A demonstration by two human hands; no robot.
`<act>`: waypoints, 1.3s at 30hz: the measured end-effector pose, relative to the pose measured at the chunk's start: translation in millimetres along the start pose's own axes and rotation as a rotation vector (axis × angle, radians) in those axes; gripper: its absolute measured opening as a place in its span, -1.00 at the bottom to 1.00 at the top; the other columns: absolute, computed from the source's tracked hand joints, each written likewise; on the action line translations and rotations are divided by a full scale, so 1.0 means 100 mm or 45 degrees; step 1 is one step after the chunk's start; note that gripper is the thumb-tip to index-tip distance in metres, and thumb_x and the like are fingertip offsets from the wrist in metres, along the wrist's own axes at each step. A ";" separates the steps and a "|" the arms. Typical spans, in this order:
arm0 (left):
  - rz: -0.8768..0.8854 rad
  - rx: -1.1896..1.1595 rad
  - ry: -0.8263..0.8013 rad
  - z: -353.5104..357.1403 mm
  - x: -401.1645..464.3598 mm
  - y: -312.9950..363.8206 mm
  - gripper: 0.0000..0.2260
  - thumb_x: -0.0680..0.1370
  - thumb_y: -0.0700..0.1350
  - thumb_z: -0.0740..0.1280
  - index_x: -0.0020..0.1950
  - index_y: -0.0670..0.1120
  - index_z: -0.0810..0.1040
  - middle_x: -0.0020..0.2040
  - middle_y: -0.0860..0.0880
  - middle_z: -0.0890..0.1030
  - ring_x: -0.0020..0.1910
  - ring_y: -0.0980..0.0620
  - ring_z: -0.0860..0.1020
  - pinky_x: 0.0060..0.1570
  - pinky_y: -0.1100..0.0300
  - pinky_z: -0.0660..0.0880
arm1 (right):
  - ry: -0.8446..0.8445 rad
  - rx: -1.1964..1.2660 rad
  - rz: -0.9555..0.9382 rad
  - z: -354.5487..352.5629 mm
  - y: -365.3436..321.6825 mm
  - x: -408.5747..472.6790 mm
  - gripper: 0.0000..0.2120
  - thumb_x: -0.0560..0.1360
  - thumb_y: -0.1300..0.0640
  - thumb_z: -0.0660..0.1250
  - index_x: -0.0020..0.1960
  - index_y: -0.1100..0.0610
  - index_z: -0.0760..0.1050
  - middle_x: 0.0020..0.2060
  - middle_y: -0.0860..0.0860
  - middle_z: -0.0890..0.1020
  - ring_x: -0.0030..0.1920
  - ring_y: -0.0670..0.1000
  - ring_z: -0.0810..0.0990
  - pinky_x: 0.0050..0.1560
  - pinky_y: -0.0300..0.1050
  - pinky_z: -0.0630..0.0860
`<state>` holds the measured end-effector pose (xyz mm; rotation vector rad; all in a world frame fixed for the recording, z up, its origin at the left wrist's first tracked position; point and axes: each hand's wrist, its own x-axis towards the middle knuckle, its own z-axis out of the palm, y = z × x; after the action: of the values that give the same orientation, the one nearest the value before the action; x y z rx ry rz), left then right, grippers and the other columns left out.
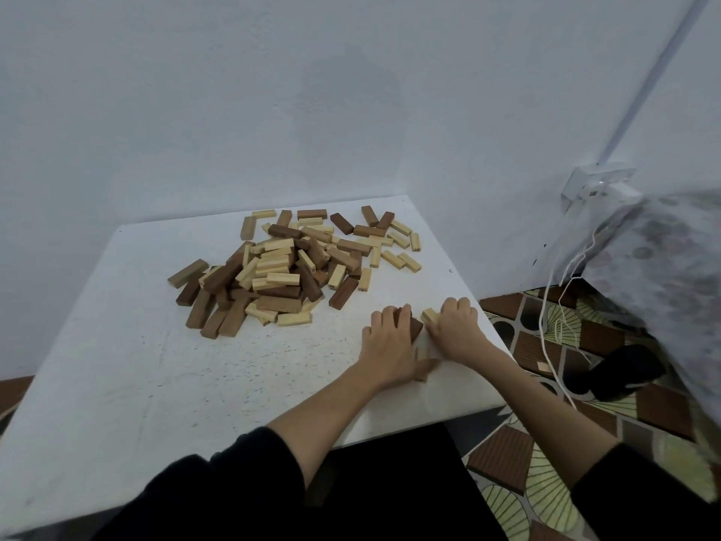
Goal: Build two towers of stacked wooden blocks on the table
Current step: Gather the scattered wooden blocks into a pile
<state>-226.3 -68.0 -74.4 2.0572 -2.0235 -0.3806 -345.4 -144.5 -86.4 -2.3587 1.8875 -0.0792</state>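
A loose pile of light and dark wooden blocks (pixel 288 267) lies at the back of the white table (pixel 156 384). Near the table's right edge a few blocks sit side by side between my hands. My left hand (pixel 386 341) curls over a dark brown block (pixel 416 329) from the left. My right hand (pixel 456 326) curls over a pale block (pixel 430 315) from the right. More pale wood (pixel 423 359) shows below, between my wrists, largely hidden.
A pale wall stands close behind the table. To the right, a patterned floor (pixel 546 482) holds a black object (pixel 620 370), a white cord (pixel 554 345) and a translucent bag (pixel 655 275). The table's right edge runs just beside my right hand.
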 end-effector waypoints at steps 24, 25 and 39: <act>0.232 -0.139 0.107 -0.14 0.14 -0.17 -0.76 0.60 -0.14 0.20 0.23 -0.15 0.48 0.03 -0.22 0.46 0.07 -0.16 0.34 0.04 0.06 0.28 | 0.411 0.039 -0.156 0.12 -0.21 -0.19 -0.68 0.14 0.31 0.58 -0.36 0.26 0.42 -0.42 0.17 0.44 -0.48 0.13 0.43 -0.61 -0.24 0.25; 0.222 -0.164 0.118 -0.17 0.12 -0.20 -0.76 0.60 -0.14 0.20 0.24 -0.15 0.48 0.02 -0.23 0.46 0.07 -0.16 0.34 0.04 0.08 0.28 | 0.436 0.035 -0.178 0.12 -0.21 -0.17 -0.71 0.20 0.29 0.56 -0.35 0.26 0.43 -0.41 0.18 0.44 -0.47 0.12 0.42 -0.59 -0.24 0.23; -0.388 -0.321 0.885 -1.25 0.02 -1.77 -0.68 0.58 -0.07 0.27 0.33 -0.03 0.45 -0.01 -0.15 0.41 0.03 -0.08 0.37 0.00 0.20 0.27 | 0.201 0.554 -0.391 -0.47 -1.81 0.60 -0.67 0.63 0.10 0.07 0.27 0.30 0.33 0.18 0.25 0.38 0.16 0.21 0.34 0.08 -0.06 0.25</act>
<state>-16.8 -68.6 -17.1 1.9648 -1.2028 0.0407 -162.7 -166.8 -18.8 -2.3521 1.3641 -0.6493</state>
